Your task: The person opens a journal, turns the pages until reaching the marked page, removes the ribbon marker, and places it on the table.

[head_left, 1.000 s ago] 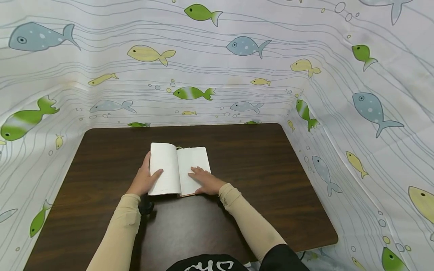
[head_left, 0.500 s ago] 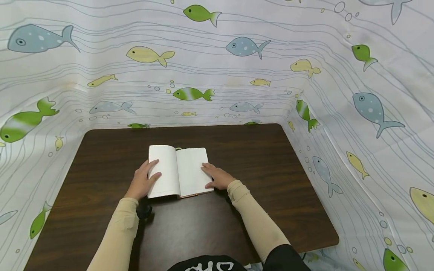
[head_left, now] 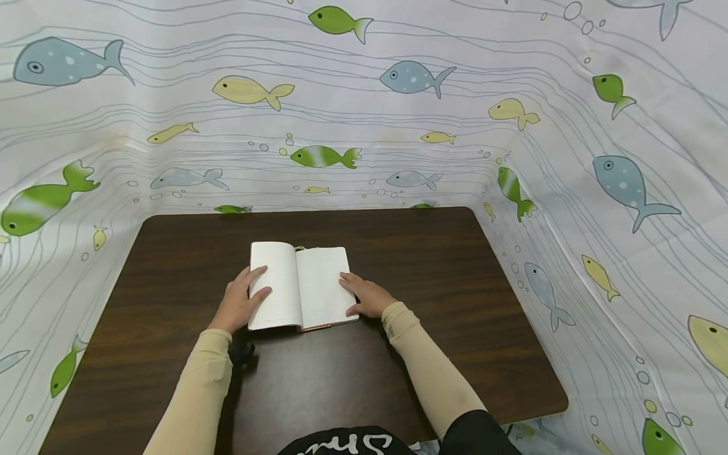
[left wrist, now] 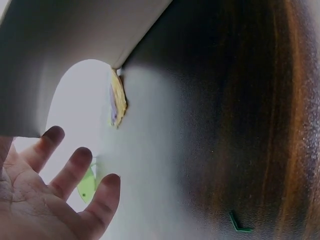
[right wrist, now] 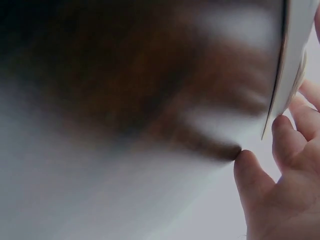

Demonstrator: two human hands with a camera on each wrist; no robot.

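An open notebook (head_left: 325,291) with blank-looking white pages lies on the dark table. My left hand (head_left: 234,304) is at its left edge, thumb and a finger over the page. In the left wrist view, the lower fingers (left wrist: 100,202) are loosely spread by the raised notebook cover (left wrist: 65,40). At the opposite edge, my right hand (head_left: 371,299) touches the right page with thumb and fingertips. The right wrist view shows relaxed fingers (right wrist: 287,140) beside the notebook's edge (right wrist: 286,65). A yellowish frayed ribbon end (left wrist: 118,97) sticks out at the spine.
The brown wood-grain table (head_left: 432,328) extends around the notebook. A fish-patterned white curtain (head_left: 352,120) encloses its back and sides. Below the left wrist sits a small black object (head_left: 242,354). A small green bent mark (left wrist: 239,223) shows in the left wrist view.
From the middle of the right page, my right hand has moved outward to its right edge. My left fingers have come onto the left page. The notebook stays nearly in place.
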